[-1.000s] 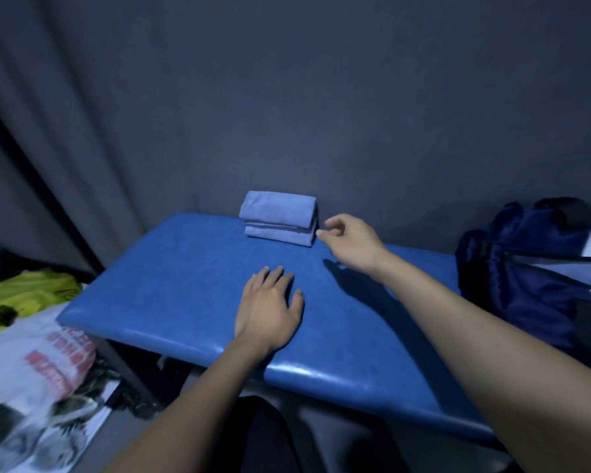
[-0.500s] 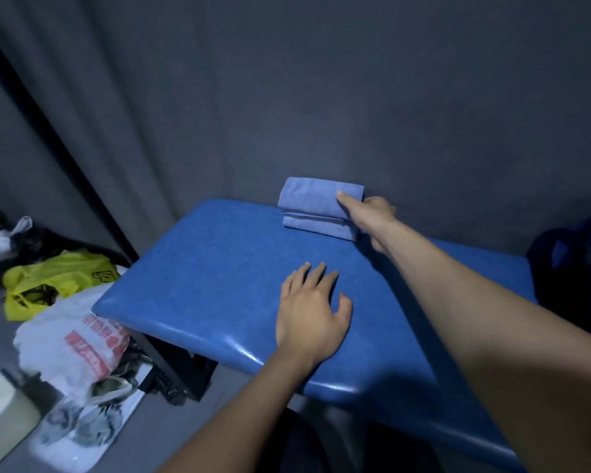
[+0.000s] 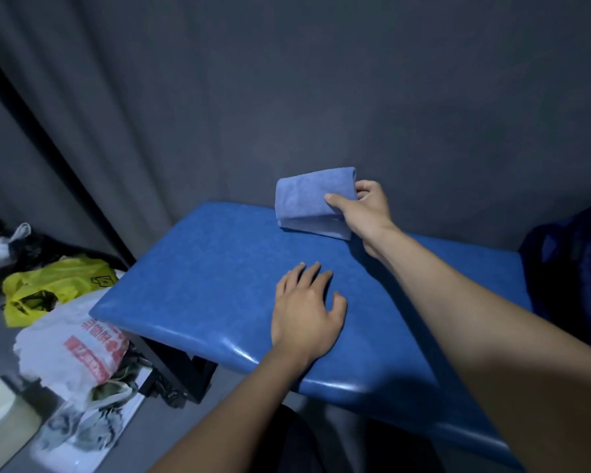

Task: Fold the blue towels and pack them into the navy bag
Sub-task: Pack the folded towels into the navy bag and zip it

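Folded blue towels [image 3: 313,203], stacked at the far edge of the padded bench [image 3: 219,268], just short of the grey curtain [image 3: 287,80]. The right hand [image 3: 365,213] grips the stack at its right end, thumb laid on the top fold, fingers behind; half a second earlier the thumb only touched that end, and a second earlier the hand was beside the stack without contact. The upper towel now appears tilted up off the lower one, which suggests the lift has begun. The left hand [image 3: 307,312] rests flat and relaxed on the bench near its front edge, holding nothing, unchanged in pose. Folding therefore looks complete; packing is the step in hand. The navy bag [image 3: 574,268] stands off the bench's right end, only partly in frame, its opening and contents not visible. On the floor to the left lie a yellow bag [image 3: 58,285] and a white printed bag [image 3: 75,346], contents indistinct.
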